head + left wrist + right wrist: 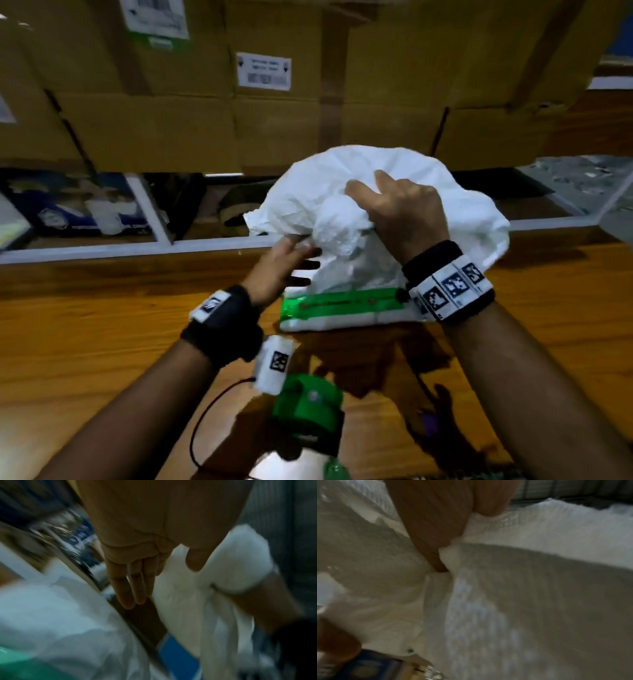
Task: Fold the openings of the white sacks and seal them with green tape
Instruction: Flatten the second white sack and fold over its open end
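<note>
A right hand [397,212] bunches a white sack [404,178] above a wooden table [102,329], its near edge sealed with green tape [342,301]; the left hand [277,267] (fingers extended) touches the sack's side.

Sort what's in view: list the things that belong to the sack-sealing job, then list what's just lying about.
Part of the job:
- white sack, gripped by the right hand
- left hand, fingers straight beside the sack
- green tape along the sack's folded edge
- green tape dispenser on the wooden table

Just lying about:
- cardboard boxes
- red cable
</note>
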A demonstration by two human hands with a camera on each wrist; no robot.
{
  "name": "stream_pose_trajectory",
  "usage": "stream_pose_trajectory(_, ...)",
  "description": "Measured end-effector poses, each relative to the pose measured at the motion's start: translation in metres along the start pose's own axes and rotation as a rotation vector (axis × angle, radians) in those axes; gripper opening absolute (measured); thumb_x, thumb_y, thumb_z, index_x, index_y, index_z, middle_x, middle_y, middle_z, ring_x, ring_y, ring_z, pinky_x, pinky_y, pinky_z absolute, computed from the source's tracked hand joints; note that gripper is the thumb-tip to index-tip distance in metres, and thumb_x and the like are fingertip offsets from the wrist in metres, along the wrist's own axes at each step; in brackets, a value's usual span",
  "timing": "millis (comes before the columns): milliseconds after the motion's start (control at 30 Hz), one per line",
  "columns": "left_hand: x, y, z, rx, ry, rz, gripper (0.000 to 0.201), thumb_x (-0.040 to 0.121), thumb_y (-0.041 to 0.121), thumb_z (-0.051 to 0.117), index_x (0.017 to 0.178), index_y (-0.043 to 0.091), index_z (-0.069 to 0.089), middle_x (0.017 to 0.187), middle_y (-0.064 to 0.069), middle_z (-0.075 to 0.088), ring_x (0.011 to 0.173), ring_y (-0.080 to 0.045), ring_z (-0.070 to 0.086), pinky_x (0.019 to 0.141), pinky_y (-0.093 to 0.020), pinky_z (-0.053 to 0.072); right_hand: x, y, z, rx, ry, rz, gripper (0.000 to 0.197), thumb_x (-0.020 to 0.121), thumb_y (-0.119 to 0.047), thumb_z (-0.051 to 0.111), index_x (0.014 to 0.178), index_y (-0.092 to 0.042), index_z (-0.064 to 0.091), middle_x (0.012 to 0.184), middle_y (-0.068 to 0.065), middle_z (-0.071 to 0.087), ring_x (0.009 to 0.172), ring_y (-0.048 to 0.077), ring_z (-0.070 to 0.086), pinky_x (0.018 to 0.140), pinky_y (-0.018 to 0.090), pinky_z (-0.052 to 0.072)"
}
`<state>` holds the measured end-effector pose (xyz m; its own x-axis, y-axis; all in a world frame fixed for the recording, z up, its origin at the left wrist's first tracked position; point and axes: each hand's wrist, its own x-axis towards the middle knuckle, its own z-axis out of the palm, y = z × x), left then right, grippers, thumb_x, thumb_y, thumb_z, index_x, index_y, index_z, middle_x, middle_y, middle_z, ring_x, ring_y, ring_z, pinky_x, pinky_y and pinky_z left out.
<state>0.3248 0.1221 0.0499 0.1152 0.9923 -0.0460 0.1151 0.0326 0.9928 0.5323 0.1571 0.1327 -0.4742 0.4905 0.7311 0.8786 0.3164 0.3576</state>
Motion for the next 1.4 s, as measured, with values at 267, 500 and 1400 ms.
stream_pose_trajectory(267, -0.177, -0.04, -0.207, -0.21, 0.296, -0.005, 0.086, 0.074, 0.083, 0.05, 0.131, 0.02, 0.056, 0.104, -0.009, 0.073, 0.088, -0.026, 0.07, 0.072, -0.034, 0.054, 0.043, -0.272, -0.035, 0.206, 0.195, -0.012, 0.02, 0.084, -0.007, 0.059, 0.092, -0.023, 0.067, 0.072, 0.01, 0.058, 0.054, 0.028, 0.053, 0.052, 0.034, 0.037)
stream_pose_trajectory(500, -0.278, -0.146, -0.336, -0.071, 0.451, -0.298, 0.043, 0.088, 0.05, 0.066, 0.104, 0.01, 0.064, 0.079, -0.018, 0.051, 0.062, -0.02, 0.045, 0.057, -0.033, 0.035, -0.016, -0.495, -0.034, 0.328, -0.175, -0.153, 0.031, 0.086, -0.009, 0.053, 0.106, -0.024, 0.07, 0.077, 0.009, 0.064, 0.054, 0.024, 0.054, 0.056, 0.029, 0.041)
stream_pose_trajectory(1400, -0.219, -0.178, -0.317, 0.356, 0.533, -0.016, 0.101, 0.065, 0.041, 0.074, 0.152, 0.035, 0.023, 0.145, 0.003, 0.044, 0.125, -0.027, 0.05, 0.098, -0.043, 0.047, -0.126, -0.302, 0.015, 0.706, -0.873, 0.279, 0.067, 0.091, -0.047, 0.057, 0.151, -0.046, 0.027, 0.153, -0.003, 0.045, 0.137, 0.027, 0.042, 0.112, 0.047, 0.033)
